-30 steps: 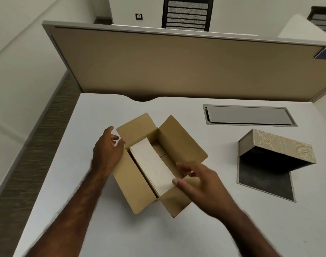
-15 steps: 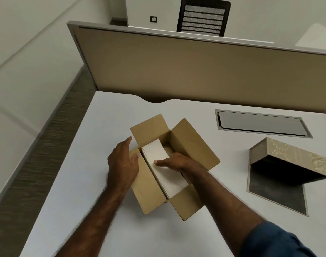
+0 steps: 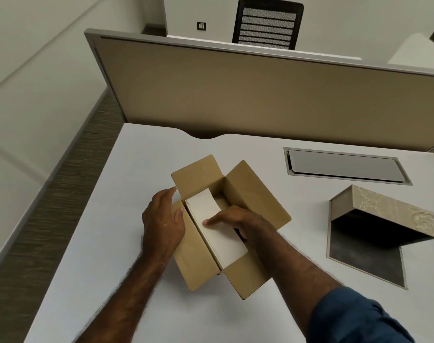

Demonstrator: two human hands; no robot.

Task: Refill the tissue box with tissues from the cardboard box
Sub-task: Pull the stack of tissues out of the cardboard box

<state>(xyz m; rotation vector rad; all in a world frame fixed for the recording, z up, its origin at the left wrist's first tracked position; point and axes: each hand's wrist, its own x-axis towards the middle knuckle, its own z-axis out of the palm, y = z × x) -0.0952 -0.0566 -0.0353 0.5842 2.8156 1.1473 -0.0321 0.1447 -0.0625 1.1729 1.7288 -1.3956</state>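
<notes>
Here the white tabletop (image 3: 92,243) carries one cardboard box (image 3: 255,194), plain brown, its four flaps folded out. Inside, against its left wall, stands one white stack of tissues (image 3: 223,243), long and flat-topped. The left hand (image 3: 164,224) lies flat and spread on the box's outer left flap. The right hand (image 3: 235,219) reaches in, thumb on top of the stack, fingers curled down its right side. Farther right, well apart, sits one beige patterned tissue box (image 3: 389,209), tilted open.

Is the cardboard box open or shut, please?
Open: the cardboard box has its flaps spread outward, showing the white tissues inside.
</notes>
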